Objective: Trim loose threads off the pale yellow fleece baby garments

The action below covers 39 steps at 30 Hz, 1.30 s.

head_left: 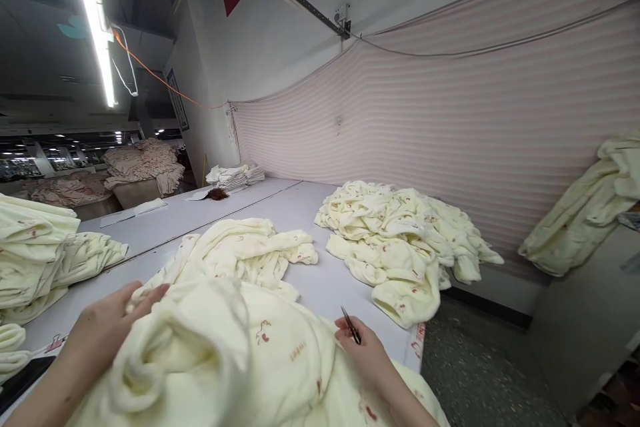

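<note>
Close in front of me lies a pale yellow fleece garment (285, 340) with small red printed figures, its rolled, tube-like part blurred near the camera. My left hand (113, 313) is closed on the garment's left side, with some fingertips hidden by cloth. In my right hand (365, 347), at the garment's right side, are small dark thread snips (352, 327), their pointed tip directed up and away. Just beyond, another crumpled yellow garment (245, 250) rests on the pale table (320, 287).
A large heap of yellow garments (400, 233) sits at the table's right edge. Stacked yellow garments (35, 253) stand at left. White folded cloths (233, 177) and a dark reddish tuft (217, 194) lie farther back. A striped pink sheet (425, 107) covers the wall.
</note>
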Tool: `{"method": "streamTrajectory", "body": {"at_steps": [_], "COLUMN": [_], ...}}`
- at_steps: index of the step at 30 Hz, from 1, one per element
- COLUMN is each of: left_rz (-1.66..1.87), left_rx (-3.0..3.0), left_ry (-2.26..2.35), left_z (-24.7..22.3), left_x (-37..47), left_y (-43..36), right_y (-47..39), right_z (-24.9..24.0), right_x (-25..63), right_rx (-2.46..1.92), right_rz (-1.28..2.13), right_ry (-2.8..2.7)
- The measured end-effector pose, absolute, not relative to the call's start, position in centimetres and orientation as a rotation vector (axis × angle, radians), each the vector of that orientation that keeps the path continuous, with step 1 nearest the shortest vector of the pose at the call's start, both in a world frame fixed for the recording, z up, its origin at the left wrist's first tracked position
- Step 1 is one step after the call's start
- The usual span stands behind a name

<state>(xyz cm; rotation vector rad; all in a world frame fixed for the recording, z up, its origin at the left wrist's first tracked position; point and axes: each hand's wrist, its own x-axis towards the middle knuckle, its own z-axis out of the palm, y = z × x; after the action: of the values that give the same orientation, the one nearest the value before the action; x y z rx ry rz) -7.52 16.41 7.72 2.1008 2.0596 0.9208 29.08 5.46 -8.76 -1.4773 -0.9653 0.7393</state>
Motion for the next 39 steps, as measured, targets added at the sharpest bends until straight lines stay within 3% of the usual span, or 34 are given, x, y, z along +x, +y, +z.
{"method": "streamTrajectory", "body": {"at_steps": [2, 4, 9, 12, 17, 25, 33, 39], "left_rz": [0.576, 0.465, 0.837, 0.871, 0.577, 0.820, 0.872, 0.969], "left_rx": [2.478, 2.687, 3.319, 3.015, 2.054, 1.245, 1.017, 1.184], "left_ry": [2.117, 2.047, 1.297, 1.009, 0.859, 0.604, 0.534, 0.570], "left_z": [6.0, 3.3, -0.4, 0.4, 0.5, -3.4, -4.8, -5.3], "left_x": [-9.3, -9.2, -5.7, -2.1, 4.2, 2.7, 2.1, 2.1], "left_y": [17.5, 18.2, 17.3, 13.7, 9.0, 9.8, 9.4, 9.3], "right_y": [5.5, 5.8, 6.2, 5.5, 4.0, 3.3, 2.7, 2.5], "right_z": [-10.4, -11.3, -9.8, -7.3, -3.9, -5.1, -2.3, -3.5], "right_x": [29.1, 28.5, 26.7, 24.8, 20.3, 20.7, 20.8, 20.7], "right_rx": [-1.526, -1.549, -1.500, -1.423, -1.254, -1.309, -1.476, -1.541], "right_rz": [0.716, 0.687, 0.603, 0.564, 0.575, 0.635, 0.432, 0.340], "right_ry": [-0.993, -1.025, -1.108, -1.156, -1.341, -1.382, -1.811, -1.701]}}
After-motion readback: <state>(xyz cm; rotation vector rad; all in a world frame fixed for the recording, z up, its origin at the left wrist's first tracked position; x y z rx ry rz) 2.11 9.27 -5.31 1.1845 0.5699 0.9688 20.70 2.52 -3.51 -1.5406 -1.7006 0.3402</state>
